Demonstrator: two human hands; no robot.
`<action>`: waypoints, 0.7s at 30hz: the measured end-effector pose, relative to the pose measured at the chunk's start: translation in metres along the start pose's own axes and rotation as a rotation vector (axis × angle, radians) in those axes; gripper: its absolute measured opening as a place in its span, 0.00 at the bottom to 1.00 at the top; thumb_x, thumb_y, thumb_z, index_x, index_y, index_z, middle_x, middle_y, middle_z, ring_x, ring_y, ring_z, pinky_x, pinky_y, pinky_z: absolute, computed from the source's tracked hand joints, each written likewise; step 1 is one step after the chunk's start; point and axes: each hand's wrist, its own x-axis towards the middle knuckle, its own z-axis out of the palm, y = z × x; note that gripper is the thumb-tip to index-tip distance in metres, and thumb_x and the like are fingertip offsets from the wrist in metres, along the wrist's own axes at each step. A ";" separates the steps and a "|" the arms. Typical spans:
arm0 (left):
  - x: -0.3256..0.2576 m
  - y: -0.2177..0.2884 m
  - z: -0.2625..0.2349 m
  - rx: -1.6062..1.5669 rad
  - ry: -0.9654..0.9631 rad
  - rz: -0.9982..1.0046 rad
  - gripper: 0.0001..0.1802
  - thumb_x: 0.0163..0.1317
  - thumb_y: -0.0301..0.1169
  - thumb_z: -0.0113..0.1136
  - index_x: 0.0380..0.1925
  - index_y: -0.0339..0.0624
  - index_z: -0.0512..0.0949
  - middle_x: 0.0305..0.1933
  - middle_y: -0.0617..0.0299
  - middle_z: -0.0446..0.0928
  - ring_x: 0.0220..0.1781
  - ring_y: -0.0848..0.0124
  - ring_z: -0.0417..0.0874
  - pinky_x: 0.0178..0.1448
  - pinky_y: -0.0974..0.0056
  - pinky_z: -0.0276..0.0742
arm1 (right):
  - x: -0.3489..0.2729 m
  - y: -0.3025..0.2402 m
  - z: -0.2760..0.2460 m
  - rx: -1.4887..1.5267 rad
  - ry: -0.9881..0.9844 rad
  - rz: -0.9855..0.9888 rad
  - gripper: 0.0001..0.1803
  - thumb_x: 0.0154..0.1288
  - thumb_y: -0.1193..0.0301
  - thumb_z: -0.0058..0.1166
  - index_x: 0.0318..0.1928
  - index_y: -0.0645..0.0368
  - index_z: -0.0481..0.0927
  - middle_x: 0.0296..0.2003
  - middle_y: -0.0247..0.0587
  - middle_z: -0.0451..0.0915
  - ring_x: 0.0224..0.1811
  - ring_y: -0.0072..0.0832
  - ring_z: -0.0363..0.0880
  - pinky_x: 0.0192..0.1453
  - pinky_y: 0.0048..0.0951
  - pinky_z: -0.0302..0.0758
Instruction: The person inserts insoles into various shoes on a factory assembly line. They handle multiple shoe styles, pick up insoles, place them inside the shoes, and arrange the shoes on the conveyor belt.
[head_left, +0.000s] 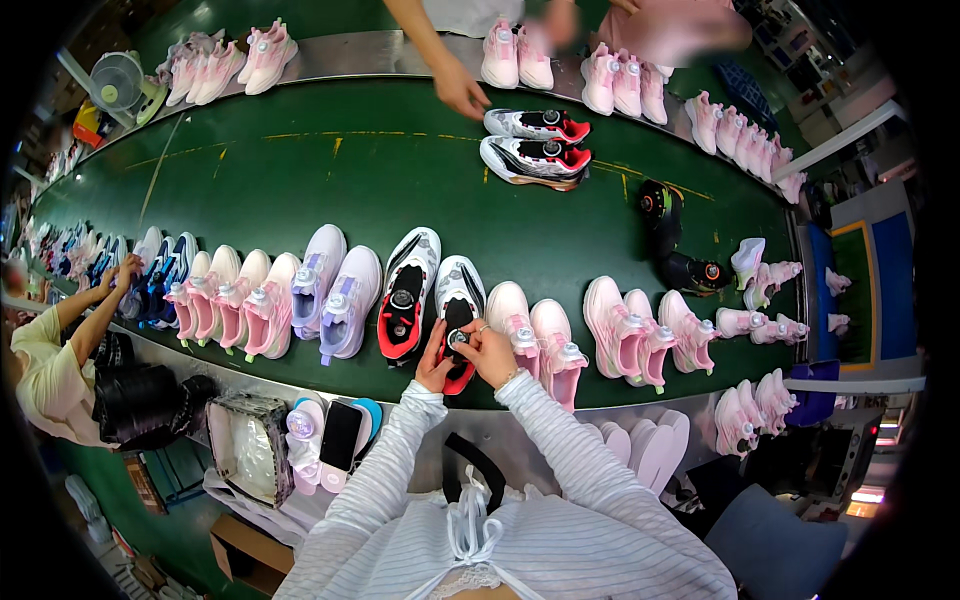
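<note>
Right in front of me a white, black and red sneaker (459, 287) stands on the green belt, its heel toward me. My left hand (434, 364) is closed against the left side of its collar. With fingers and thumb together, my right hand (488, 354) pinches at the round dial (457, 338) on the tongue; the fingers partly cover it. Its matching sneaker (407, 290) stands just to the left, dial and red lining showing. Close on the right are pale pink sneakers (512, 318), and lavender sneakers (350, 300) stand beyond the matching one.
Pink sneakers (268, 305) and blue ones line the near belt edge. Across the green belt (300, 190), a person's hand (462, 92) reaches beside another white-black pair (537, 162). Black shoes (690, 272) lie right. Below the edge are a phone (341, 434), insoles and a plastic-lined bin (250, 450).
</note>
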 end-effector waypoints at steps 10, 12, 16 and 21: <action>-0.002 0.001 0.000 0.104 0.057 0.023 0.39 0.40 0.17 0.51 0.58 0.37 0.53 0.63 0.54 0.50 0.65 0.66 0.49 0.64 0.68 0.45 | -0.007 -0.008 0.010 -0.192 0.089 0.034 0.16 0.48 0.64 0.57 0.33 0.60 0.71 0.12 0.40 0.69 0.17 0.36 0.71 0.21 0.34 0.65; -0.005 0.010 -0.003 0.173 0.022 -0.045 0.39 0.40 0.17 0.51 0.58 0.38 0.52 0.63 0.54 0.49 0.65 0.66 0.48 0.65 0.68 0.45 | -0.008 -0.009 0.009 -0.180 0.104 0.016 0.16 0.48 0.63 0.56 0.33 0.60 0.71 0.12 0.40 0.69 0.16 0.37 0.71 0.21 0.35 0.65; 0.001 0.082 -0.011 0.691 0.490 0.345 0.10 0.46 0.19 0.49 0.32 0.34 0.72 0.33 0.54 0.73 0.35 0.64 0.75 0.40 0.65 0.70 | -0.004 -0.006 0.003 -0.207 0.126 0.024 0.16 0.49 0.61 0.55 0.33 0.60 0.71 0.12 0.41 0.69 0.17 0.38 0.71 0.21 0.36 0.65; 0.027 0.065 -0.047 0.149 0.737 -0.258 0.16 0.51 0.29 0.57 0.38 0.36 0.64 0.23 0.58 0.73 0.23 0.75 0.72 0.27 0.71 0.68 | 0.005 -0.035 0.003 -0.415 0.157 -0.106 0.17 0.50 0.59 0.53 0.34 0.58 0.70 0.18 0.44 0.73 0.22 0.40 0.73 0.26 0.37 0.69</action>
